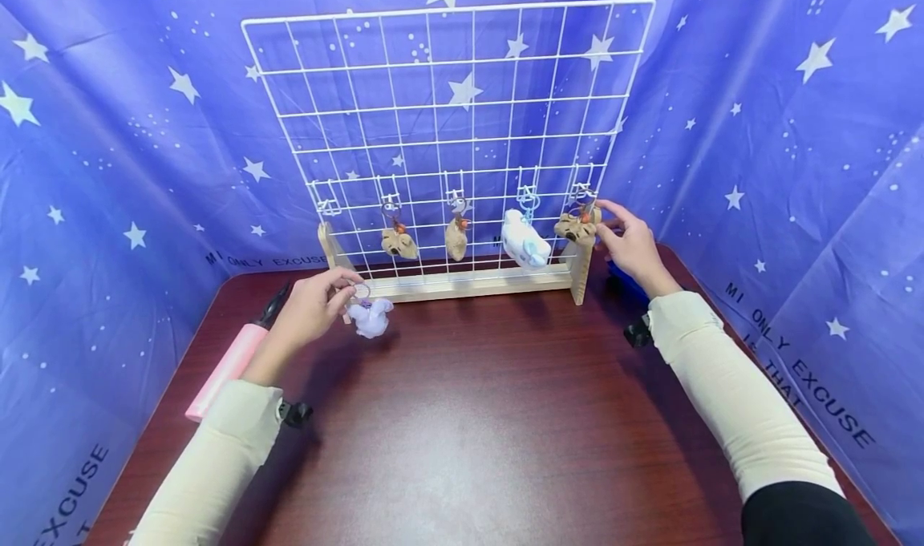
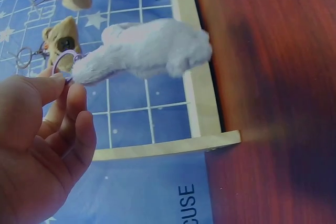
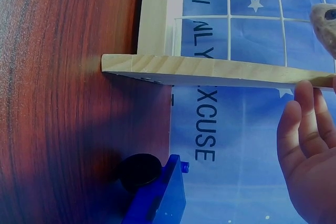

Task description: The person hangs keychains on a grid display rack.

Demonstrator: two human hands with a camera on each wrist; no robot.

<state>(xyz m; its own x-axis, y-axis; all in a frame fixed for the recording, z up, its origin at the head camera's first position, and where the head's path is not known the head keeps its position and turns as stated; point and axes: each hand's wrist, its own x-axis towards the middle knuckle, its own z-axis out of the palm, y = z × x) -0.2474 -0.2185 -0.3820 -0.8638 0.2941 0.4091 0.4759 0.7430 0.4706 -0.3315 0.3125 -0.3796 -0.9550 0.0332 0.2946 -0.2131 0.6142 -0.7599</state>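
Observation:
My left hand (image 1: 314, 305) pinches the purple ring (image 2: 64, 59) of a pale lavender plush keychain (image 1: 371, 319). The plush dangles in front of the display rack's left end, apart from the hooks; in the left wrist view it looks white and fluffy. At the rack's other end, my right hand (image 1: 631, 245) holds the upper part of the wooden side post (image 1: 581, 269), its fingertips (image 3: 304, 92) against the wood. Beside that hand hangs a brown plush keychain (image 1: 575, 228). The right thumb is mostly out of frame in the right wrist view.
On the white wire grid (image 1: 472, 137) hang a brown plush (image 1: 399, 244), another brown plush (image 1: 455, 240) and a white-and-blue plush (image 1: 525, 240). The leftmost hook (image 1: 329, 207) holds nothing. A pink cylinder (image 1: 227, 370) lies at left; a blue object (image 3: 168, 192) stands at right.

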